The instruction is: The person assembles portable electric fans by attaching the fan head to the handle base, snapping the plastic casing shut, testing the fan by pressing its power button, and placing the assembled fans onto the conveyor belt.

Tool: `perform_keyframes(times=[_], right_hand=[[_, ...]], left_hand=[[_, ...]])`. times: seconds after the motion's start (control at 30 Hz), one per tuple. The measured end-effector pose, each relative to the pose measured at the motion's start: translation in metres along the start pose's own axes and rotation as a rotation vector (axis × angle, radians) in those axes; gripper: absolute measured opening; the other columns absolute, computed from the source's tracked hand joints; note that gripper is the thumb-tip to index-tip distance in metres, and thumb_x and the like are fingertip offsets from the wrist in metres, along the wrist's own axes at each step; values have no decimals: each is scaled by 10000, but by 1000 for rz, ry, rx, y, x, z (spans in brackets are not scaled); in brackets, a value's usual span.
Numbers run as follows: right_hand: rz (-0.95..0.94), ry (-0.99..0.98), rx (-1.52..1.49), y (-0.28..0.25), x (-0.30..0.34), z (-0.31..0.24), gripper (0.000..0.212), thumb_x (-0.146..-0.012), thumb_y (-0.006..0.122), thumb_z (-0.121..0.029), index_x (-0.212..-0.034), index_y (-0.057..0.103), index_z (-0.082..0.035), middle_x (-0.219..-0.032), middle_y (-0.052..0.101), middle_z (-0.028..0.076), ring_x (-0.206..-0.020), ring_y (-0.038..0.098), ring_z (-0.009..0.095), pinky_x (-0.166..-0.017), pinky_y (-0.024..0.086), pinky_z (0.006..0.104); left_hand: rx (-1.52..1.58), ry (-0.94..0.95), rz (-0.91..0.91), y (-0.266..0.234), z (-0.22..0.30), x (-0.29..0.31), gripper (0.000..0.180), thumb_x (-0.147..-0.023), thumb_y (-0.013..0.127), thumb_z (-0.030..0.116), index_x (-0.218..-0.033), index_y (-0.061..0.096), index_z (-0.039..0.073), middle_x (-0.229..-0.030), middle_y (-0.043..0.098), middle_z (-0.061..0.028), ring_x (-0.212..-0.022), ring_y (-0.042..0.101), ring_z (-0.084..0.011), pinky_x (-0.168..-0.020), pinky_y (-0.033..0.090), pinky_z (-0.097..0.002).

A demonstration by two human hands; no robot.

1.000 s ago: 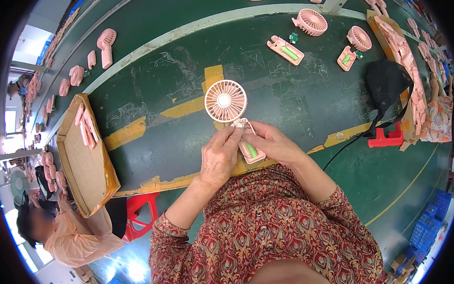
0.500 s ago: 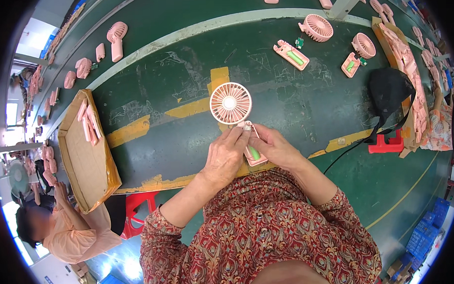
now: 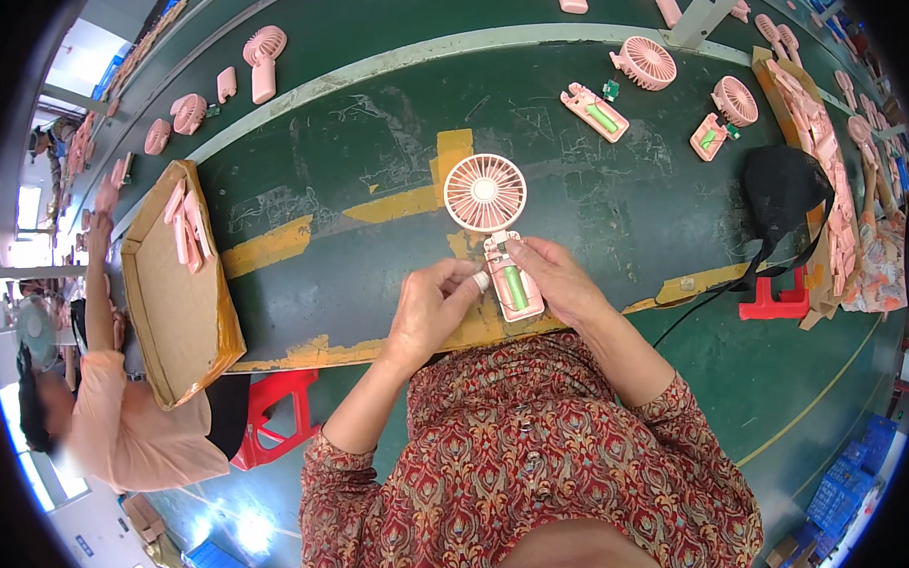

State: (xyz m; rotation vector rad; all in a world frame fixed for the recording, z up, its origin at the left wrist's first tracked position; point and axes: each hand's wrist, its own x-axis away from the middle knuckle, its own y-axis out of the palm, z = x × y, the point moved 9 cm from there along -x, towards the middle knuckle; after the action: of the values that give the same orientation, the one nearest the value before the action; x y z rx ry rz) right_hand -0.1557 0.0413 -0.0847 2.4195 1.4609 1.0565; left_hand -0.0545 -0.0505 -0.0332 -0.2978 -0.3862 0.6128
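A pale pink plastic handheld fan with a round slatted grille (image 3: 484, 193) lies near the front edge of a dark green desk (image 3: 374, 282), its grille pointing away from the person and its open handle shell toward the person's body. In the handle sits a bright green cylinder (image 3: 516, 287), with thin dark wire beside it. The right hand (image 3: 567, 285) grips the handle from the right side, its thumb over the upper end and its fingers curled. The left hand (image 3: 427, 307) is at the handle's left, thumb and fingers nearly closed together at a small white piece (image 3: 481, 281); whether that is pinched or worn on a fingertip cannot be told. Strips of worn yellow tape (image 3: 268, 245) mark the desk around the fan. Farther off to the right lie two more pink fan heads (image 3: 644, 63), each near an opened pink handle (image 3: 597, 113) with a green cylinder inside. To the left stands a shallow brown cardboard tray (image 3: 171, 324) with long pink plastic strips (image 3: 185, 228) at its far end. At the desk's right end is a black fabric bag (image 3: 784, 187), beside a pile of pink plastic parts (image 3: 815, 141). Beyond the left end, a co-worker in a peach top (image 3: 144, 430) stretches out an arm.
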Motion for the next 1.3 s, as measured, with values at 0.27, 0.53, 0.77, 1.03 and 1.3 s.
perform_keyframes(times=[0.27,0.53,0.77,1.03,1.3], right_hand=[[43,-4,-64,1,2,5,337,-965,478,-280,-1101,541,22,-905,602,60,-736,590,96,-596,513,244],[54,-49,-46,1,3,7,322,-972,468,-267,-1086,555,21,-923,597,46,-790,567,77,-657,494,231],[45,-94,-92,-2,0,12,300,-972,474,-246,-1089,556,18,-950,598,37,-820,568,70,-693,492,223],[112,-103,-185,6,-5,10,268,-966,489,-236,-1045,564,9,-915,595,27,-774,556,64,-654,479,219],[119,-96,-76,-7,-2,7,321,-970,462,-221,-1120,527,56,-1009,635,179,-889,644,222,-768,535,316]], left_hand=[[264,87,-55,15,-6,-7,184,-817,660,49,-997,669,11,-846,640,-33,-707,568,-66,-622,479,-218],[137,187,61,15,8,-10,132,-760,692,-12,-885,654,10,-820,612,-31,-650,538,-74,-585,458,-219],[-32,453,225,13,24,6,141,-718,694,-28,-846,648,8,-835,635,-97,-727,635,-229,-632,510,-315],[-279,626,411,13,34,23,181,-721,668,-16,-900,653,0,-856,602,-137,-743,609,-278,-640,506,-344],[21,474,55,-2,19,22,190,-804,635,86,-982,638,20,-921,606,-144,-879,601,-326,-772,496,-354]])
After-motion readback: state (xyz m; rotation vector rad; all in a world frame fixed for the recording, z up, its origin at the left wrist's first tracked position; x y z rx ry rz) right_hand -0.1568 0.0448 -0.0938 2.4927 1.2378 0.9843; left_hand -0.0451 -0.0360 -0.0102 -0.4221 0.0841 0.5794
